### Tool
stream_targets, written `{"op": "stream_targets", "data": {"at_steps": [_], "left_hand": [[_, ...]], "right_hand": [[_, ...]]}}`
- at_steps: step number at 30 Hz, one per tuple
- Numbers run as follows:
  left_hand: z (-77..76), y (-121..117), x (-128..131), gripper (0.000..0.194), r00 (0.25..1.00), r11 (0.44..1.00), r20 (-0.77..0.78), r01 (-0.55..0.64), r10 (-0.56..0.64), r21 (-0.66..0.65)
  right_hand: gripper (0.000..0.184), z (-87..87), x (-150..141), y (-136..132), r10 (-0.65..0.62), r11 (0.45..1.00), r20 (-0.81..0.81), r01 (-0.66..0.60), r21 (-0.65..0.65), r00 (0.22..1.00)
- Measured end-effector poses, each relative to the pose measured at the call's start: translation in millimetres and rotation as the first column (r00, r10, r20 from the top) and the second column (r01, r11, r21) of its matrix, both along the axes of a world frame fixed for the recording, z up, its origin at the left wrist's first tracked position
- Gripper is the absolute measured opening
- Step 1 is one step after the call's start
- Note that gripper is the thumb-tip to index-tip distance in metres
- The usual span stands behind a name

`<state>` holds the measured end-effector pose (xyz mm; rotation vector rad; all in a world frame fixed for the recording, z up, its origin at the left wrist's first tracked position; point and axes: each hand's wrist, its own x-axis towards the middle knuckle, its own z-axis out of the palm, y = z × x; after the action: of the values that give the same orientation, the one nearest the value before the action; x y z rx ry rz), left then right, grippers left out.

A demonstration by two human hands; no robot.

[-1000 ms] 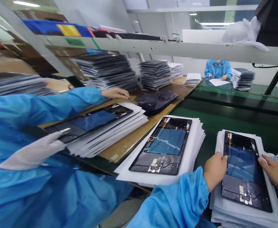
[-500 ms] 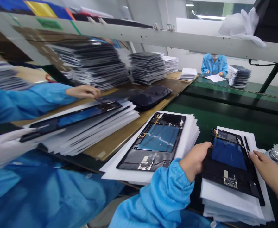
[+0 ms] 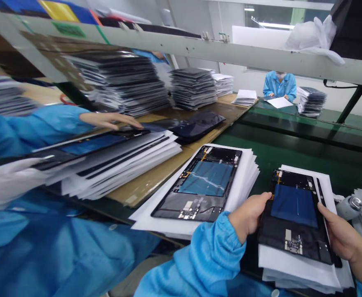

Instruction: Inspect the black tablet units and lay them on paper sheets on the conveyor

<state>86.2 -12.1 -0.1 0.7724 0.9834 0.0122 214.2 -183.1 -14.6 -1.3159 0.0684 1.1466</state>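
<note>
An opened tablet (image 3: 292, 206), with a blue panel in its middle and small circuit boards, is gripped between my two hands by its long edges. My left hand (image 3: 252, 212) pinches its left edge, and my right hand (image 3: 338, 233) grips the right edge. Under it lies a stack of white sheets (image 3: 301, 274); the dark edge of another tablet shows at the right. Whether the held tablet touches the stack, I cannot tell. To the left, a second opened tablet (image 3: 205, 177) rests on its own white sheets (image 3: 244, 175).
On the left, a co-worker's gloved hand (image 3: 10, 181) and bare hand (image 3: 113, 119) work at another tablet (image 3: 85, 146) on layered sheets. Tall stacks (image 3: 193, 88) stand behind. A metal cylinder with a ring (image 3: 352, 206) sits right of my hand. A person (image 3: 280, 86) sits across the green table (image 3: 273, 144).
The tablet in my hands has shifted slightly left, showing more of the dark edge beneath it. The co-worker's bare hand has opened out flat and moved slightly right over their tablet.
</note>
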Motion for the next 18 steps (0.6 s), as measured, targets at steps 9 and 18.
{"op": "stream_targets", "data": {"at_steps": [9,18], "left_hand": [[-30.1,-5.8,1.9,0.038,0.998,0.993,-0.065,0.023,-0.016,0.118],[-33.3,-10.1,10.2,0.036,0.972,0.887,-0.195,-0.027,0.13,0.46]], "right_hand": [[0.05,4.1,-6.7,3.4,-0.006,0.987,-0.113,0.024,0.16,0.994],[0.061,14.2,-24.4,2.6,-0.041,0.99,-0.039,0.046,0.132,0.998]]}}
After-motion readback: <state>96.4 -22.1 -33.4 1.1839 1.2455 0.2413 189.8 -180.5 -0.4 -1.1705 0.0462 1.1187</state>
